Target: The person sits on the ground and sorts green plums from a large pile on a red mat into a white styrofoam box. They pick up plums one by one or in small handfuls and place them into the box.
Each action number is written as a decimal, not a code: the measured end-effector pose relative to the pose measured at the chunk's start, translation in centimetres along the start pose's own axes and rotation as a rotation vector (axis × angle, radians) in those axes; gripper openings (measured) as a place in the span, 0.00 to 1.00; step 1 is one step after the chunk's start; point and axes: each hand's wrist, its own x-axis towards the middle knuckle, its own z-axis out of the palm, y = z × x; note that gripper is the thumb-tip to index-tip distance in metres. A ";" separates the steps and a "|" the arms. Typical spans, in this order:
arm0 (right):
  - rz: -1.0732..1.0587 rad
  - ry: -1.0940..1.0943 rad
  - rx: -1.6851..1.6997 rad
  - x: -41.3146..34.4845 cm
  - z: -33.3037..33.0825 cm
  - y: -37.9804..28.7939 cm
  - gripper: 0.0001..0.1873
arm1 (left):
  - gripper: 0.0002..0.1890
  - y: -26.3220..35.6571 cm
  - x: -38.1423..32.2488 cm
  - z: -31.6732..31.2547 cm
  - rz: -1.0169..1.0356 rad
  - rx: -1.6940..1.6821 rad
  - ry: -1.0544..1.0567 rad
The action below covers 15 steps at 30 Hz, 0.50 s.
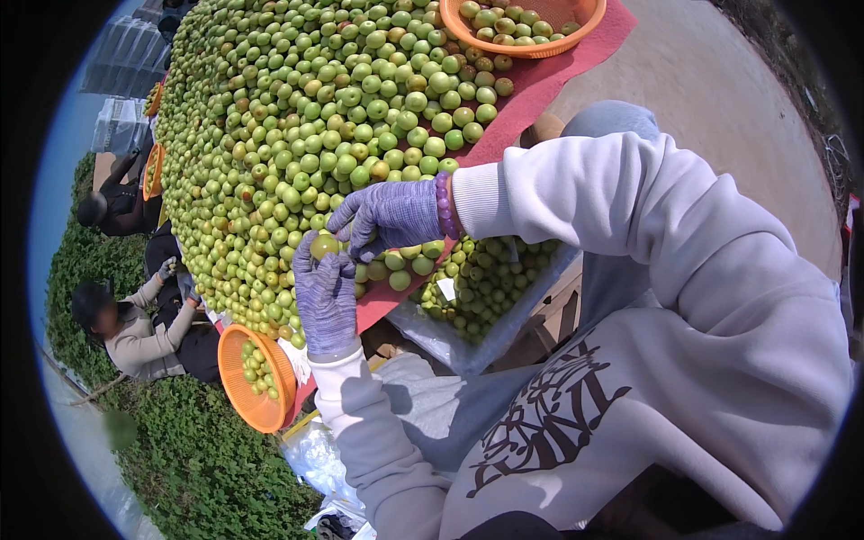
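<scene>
My left hand [325,300], in a purple knitted glove, has its fingers round a yellowish-green jujube-like fruit [324,247]. My right hand [395,212], gloved alike and with a purple bead bracelet [444,204] at the wrist, reaches in from the other side. Its curled fingertips are close beside that fruit; whether they grip anything is hidden. Beneath both hands spreads a large heap of green fruits [304,148], some with brown patches, on a red cloth [540,88]. Below my right wrist, a plastic-lined crate [472,351] holds more of these fruits.
One orange basket [452,20] with browner fruits stands at the top; another orange basket [233,398] with green fruits is at lower left. Two people [145,344] sit along the heap's far side. Clear plastic bags [324,452] lie by my left arm. White crates [125,57] are stacked beyond.
</scene>
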 end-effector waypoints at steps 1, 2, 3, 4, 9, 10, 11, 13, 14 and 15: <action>-0.027 0.031 -0.054 0.3 0.0 0.3 0.22 | 0.22 -0.3 -0.2 -0.7 -0.035 0.000 0.089; -0.061 0.142 -0.231 0.7 -0.2 0.2 0.18 | 0.21 -0.5 -0.3 -1.6 -0.107 0.060 0.219; -0.055 0.252 -0.324 1.0 -0.5 0.1 0.15 | 0.21 -0.5 -0.2 -2.7 -0.152 0.119 0.292; -0.074 0.323 -0.337 1.3 -0.7 0.0 0.13 | 0.20 -0.6 0.1 -3.7 -0.219 0.350 0.391; 0.085 0.603 -0.229 1.5 -1.0 0.1 0.17 | 0.28 -3.9 -0.1 -6.2 -0.128 0.708 0.268; 0.099 0.604 -0.219 1.4 -0.9 0.3 0.19 | 0.30 -4.5 -0.3 -6.4 -0.027 1.025 0.249; 0.132 0.616 -0.206 1.3 -0.7 0.5 0.21 | 0.32 -4.8 -0.3 -6.4 0.067 1.348 0.219; 0.199 0.593 -0.226 1.2 -0.2 1.1 0.23 | 0.32 -4.8 -0.4 -6.3 0.117 0.761 0.257; 0.231 0.556 -0.256 1.2 0.1 1.4 0.24 | 0.31 -4.3 -0.5 -6.2 0.024 0.790 0.349; 0.252 0.536 -0.292 1.2 0.3 1.7 0.25 | 0.30 -3.9 -0.6 -5.7 0.054 0.901 0.358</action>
